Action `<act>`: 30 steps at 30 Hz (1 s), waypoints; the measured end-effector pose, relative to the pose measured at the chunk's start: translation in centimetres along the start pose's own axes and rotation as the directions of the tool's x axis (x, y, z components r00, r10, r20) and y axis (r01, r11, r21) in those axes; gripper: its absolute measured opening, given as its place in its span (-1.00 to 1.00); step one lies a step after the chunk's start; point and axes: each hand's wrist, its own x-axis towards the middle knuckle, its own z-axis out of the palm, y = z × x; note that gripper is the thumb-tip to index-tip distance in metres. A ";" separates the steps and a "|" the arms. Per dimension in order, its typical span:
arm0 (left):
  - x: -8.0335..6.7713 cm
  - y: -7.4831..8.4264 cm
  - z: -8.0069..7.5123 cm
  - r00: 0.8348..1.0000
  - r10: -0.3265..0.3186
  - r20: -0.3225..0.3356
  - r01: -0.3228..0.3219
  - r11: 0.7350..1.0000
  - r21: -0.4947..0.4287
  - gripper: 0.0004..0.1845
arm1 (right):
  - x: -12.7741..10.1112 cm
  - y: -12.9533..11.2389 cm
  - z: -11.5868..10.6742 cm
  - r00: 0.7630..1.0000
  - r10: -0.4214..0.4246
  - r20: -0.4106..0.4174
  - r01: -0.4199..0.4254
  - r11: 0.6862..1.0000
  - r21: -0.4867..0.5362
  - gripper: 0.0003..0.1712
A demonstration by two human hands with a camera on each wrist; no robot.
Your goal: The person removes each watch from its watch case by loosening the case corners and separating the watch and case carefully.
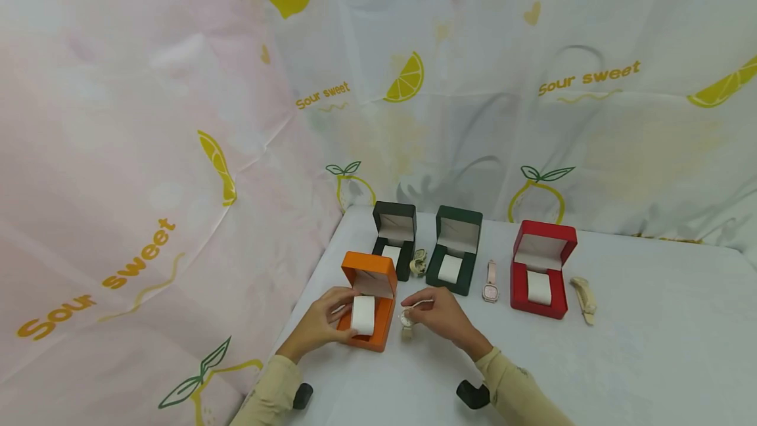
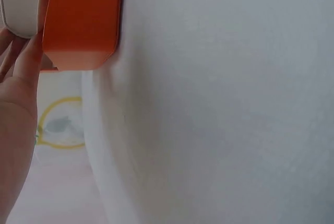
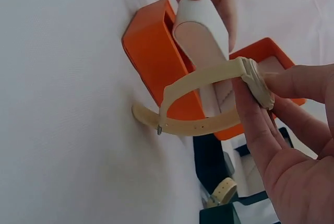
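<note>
My left hand (image 1: 319, 321) pinches a white watch cushion (image 1: 363, 315) at the orange watch box (image 1: 387, 324), whose lid stands raised. From the right wrist view, the cushion (image 3: 201, 31) sits tilted, partly above the box's base, with a thumb on its end. Just right of the box, my right hand (image 1: 443, 313) holds a watch (image 1: 407, 332) by its round case, between thumb and fingers. Its cream strap (image 3: 195, 80) is buckled into a loop hanging away from the fingers. In the left wrist view, the box side (image 2: 83, 15) hides part of the left fingers.
Behind stand a black watch box (image 1: 395, 209) and a green one (image 1: 459, 217), both with raised lids and white cushions. A cream watch (image 1: 418, 263) lies between them. Rightward are a pink watch (image 1: 490, 291), an opened red box (image 1: 545, 235) and another cream-strapped watch (image 1: 585, 301).
</note>
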 end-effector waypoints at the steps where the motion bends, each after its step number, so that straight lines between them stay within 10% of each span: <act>1: 0.0 0.0 0.0 1.000 0.005 -0.004 -0.005 1.000 0.025 -0.25 | 0.1 0.1 0.1 1.000 0.006 0.006 -0.006 1.000 -0.002 -0.77; 7: 0.2 -1.1 0.0 0.998 -0.027 -0.048 0.035 0.983 0.183 -0.27 | 0.7 1.0 0.6 1.000 0.026 -0.001 -0.026 1.000 -0.005 -0.76; 30: 1.3 -2.2 -1.3 0.993 -0.116 0.038 0.103 0.965 0.240 -0.30 | 3.1 5.8 1.3 0.962 -0.092 -0.257 0.049 0.984 -0.169 -0.85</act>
